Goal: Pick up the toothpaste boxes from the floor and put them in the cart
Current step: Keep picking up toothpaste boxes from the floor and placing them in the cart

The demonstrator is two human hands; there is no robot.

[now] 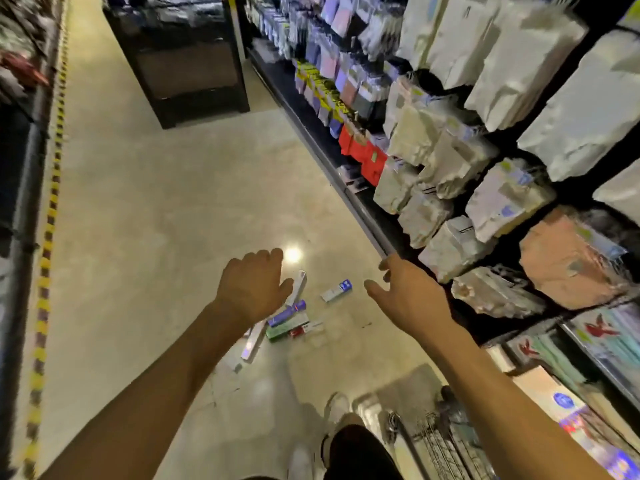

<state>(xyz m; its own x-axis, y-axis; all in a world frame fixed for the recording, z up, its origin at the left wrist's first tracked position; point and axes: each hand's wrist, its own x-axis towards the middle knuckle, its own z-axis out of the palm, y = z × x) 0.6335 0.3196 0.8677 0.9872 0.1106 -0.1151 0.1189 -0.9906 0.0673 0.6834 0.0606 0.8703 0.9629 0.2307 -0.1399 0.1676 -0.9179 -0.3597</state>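
The boxes (287, 327) lie heaped on the floor (156, 202), below and between the hands, long axes mostly slanting up-right. The left hand (254, 285) hangs over the heap and looks nearer. The right hand (408, 296) is beside a stray white-and-blue box (336, 291). All fingers are loose, holding nothing. The boxes are slim: white, purple, green.

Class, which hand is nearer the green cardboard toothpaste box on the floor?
Left. The left hand hovers just up-left of the green cardboard toothpaste box; the right hand is well off to its right.
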